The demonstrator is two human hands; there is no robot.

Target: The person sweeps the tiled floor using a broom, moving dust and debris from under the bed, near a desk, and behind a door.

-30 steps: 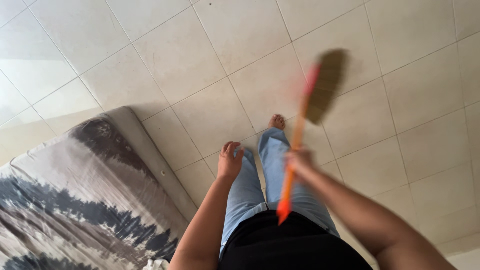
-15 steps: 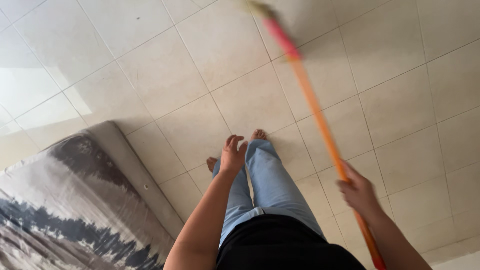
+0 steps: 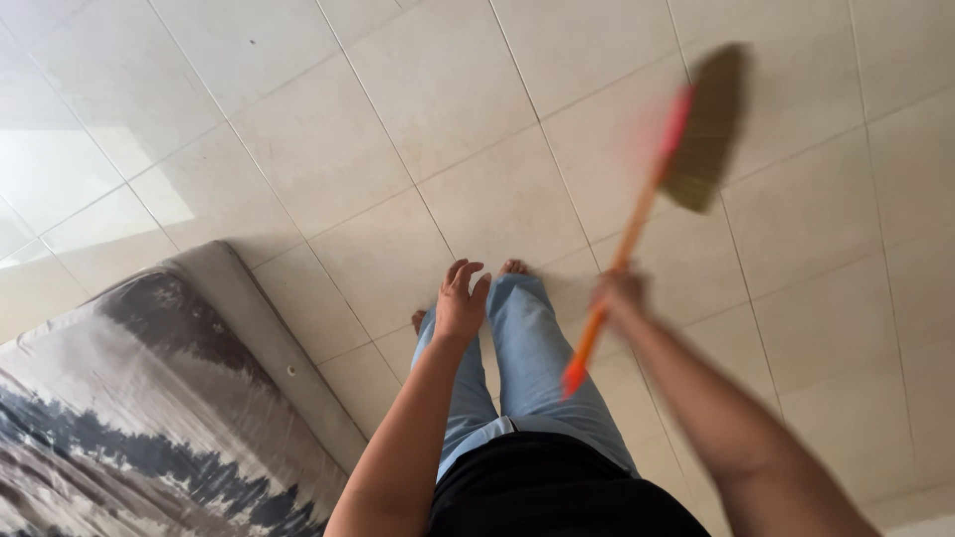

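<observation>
My right hand (image 3: 619, 292) grips the orange handle of a broom (image 3: 637, 214) near its lower end. The handle slants up to the right, and its brown bristle head (image 3: 708, 129) is blurred over the cream floor tiles. My left hand (image 3: 461, 302) hangs empty with its fingers spread, above my legs in light blue jeans (image 3: 525, 358). Bare toes (image 3: 513, 267) show just beyond the jeans.
A mattress (image 3: 139, 398) with a grey, black and beige pattern lies at the lower left, its edge running diagonally close to my left leg. Cream floor tiles (image 3: 418, 89) with thin grout lines fill the remaining view, and a bright window reflection lies on them at the left.
The broom has swung: its head was out of view at the top half a second ago and is now back at the upper right. My right hand has moved up and left along with it.
</observation>
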